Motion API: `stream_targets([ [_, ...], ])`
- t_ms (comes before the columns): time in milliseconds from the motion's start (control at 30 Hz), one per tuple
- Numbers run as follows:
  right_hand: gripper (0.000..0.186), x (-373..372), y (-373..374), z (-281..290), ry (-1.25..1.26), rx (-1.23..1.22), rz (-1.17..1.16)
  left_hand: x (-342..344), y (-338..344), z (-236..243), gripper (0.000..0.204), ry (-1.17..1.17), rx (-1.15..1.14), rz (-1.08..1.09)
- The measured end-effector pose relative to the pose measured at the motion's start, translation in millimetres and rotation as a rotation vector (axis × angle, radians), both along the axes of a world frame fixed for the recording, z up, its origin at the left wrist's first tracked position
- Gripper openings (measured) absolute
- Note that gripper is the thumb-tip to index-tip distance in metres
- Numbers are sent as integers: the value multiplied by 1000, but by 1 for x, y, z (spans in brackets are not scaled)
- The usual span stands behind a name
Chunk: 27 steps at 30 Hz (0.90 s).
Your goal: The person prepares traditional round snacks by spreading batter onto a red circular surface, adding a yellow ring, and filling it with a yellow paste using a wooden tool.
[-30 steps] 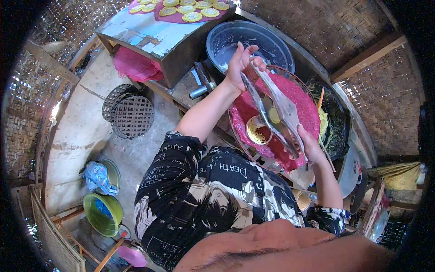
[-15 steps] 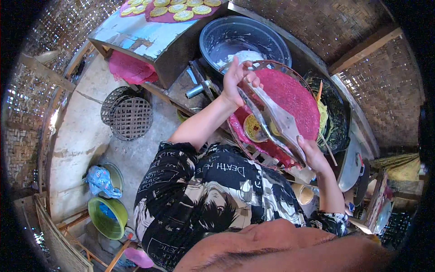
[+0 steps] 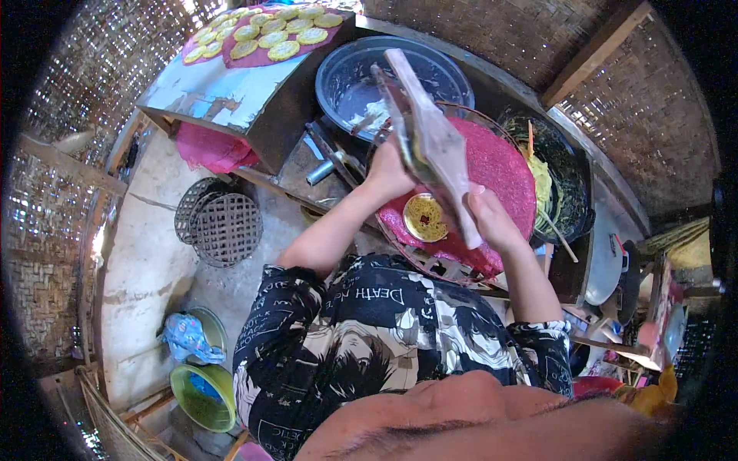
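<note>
My left hand, closed and partly hidden, grips a long, narrow press of two flat boards, pale on top with a darker layer beneath. My right hand closes round its lower end, thumb on top. Something yellowish shows between the layers, too small to make out. The press is held slanting over a pink mesh sheet spread on a round woven tray. On that sheet, just below the press, is a small round container with yellow bits in it.
Blue basin with white residue behind; dark pan with yellow dough and sticks at right. Flat yellow rounds lie on a bench at upper left. Woven trays, a green basin and a blue bag sit lower left.
The press has swung higher at its far end, toward the blue basin. My left hand has shifted lower behind it, and my right hand has moved up and leftward with it.
</note>
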State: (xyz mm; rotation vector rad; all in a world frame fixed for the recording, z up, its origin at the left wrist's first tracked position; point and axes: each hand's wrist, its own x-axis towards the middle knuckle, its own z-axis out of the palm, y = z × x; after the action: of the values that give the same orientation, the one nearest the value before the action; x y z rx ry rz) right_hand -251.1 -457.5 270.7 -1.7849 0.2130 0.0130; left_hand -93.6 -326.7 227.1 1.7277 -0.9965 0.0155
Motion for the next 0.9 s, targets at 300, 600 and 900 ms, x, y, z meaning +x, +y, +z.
stream_targets([
  [300,32,-10,-12,-42,207,-872,-232,50,89,-54,29,881,-598,-237],
  [600,27,-2,-3,-43,215,-888,-187,58,111,-48,33,1024,-693,-294],
  [900,23,4,-8,-46,42,-907,-88,53,108,-46,37,1072,-696,-326],
])
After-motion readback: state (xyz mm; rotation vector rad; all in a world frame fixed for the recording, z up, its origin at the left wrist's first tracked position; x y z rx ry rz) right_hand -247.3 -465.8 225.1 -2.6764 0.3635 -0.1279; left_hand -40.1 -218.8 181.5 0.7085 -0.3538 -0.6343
